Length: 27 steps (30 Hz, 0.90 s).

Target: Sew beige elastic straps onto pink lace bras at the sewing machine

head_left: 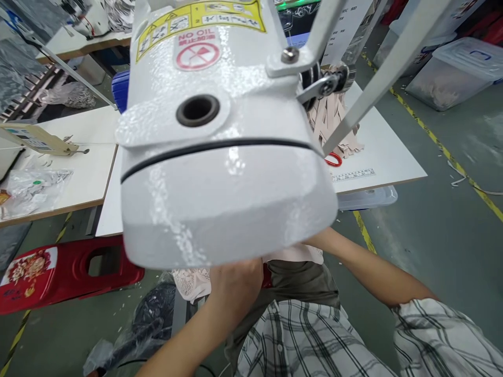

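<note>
A white sewing machine head fills the middle of the view and covers the place where my hands work. My left hand reaches under its near edge; the back of the hand shows, but the fingers are hidden. Only the wrist end of my right hand comes out at the machine's right side, the rest being behind the head. Pale pink lace fabric hangs just left of my left hand. Between the two hands lies a smooth pale pink piece of fabric above my lap. Whether either hand grips the fabric is hidden.
On the white table at right are pale fabric strips, red-handled scissors and a printed ruler. A red stool stands at left. Clear plastic boxes sit on the floor. A metal rod slants beside the machine.
</note>
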Tool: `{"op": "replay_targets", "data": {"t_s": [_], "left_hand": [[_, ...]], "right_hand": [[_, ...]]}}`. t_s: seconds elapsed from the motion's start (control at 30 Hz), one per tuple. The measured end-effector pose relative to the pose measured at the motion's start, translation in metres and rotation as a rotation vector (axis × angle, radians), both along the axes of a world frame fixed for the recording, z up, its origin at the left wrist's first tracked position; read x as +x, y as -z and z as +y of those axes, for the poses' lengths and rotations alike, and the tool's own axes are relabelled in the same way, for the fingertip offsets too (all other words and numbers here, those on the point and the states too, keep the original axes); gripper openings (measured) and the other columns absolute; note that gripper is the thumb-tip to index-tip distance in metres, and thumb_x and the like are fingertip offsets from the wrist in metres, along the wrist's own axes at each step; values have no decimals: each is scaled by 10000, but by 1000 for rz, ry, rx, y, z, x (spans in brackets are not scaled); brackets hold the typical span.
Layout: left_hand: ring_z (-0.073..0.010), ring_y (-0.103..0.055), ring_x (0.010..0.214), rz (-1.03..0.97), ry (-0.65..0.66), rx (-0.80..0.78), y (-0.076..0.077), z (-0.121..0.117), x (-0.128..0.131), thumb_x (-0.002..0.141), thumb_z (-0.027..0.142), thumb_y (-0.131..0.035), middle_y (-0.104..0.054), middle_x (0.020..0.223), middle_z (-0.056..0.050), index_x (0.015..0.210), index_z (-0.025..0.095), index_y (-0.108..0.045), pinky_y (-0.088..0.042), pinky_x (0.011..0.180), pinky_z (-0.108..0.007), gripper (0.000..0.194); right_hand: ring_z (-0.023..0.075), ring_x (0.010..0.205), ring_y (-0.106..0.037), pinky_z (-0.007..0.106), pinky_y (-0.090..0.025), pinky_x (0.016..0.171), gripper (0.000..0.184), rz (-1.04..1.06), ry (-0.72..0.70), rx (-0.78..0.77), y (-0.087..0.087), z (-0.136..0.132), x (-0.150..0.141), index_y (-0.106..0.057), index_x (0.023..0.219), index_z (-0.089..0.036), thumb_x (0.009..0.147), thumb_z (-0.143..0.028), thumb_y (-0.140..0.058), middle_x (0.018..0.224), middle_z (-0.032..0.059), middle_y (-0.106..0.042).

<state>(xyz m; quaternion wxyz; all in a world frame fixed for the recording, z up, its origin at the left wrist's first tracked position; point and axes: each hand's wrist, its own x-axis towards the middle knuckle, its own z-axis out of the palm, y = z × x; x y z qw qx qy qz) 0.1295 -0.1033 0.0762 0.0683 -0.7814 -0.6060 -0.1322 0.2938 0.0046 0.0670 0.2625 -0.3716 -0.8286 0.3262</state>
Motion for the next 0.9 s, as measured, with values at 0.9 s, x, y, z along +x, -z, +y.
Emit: {"op": "replay_targets", "data": {"t_s": [0.9], "left_hand": [[-128,-454,348,83,47,78,1,-1,-1,909,136,-451,-565,486,5,1224,155,-590,-219,390,-274,345]], "right_hand": [[213,930,-665,318,-594,693,357,187,19,-172,8,-4,9,-677,1208,-251,863,-263,-585,1380,67,-587]]}}
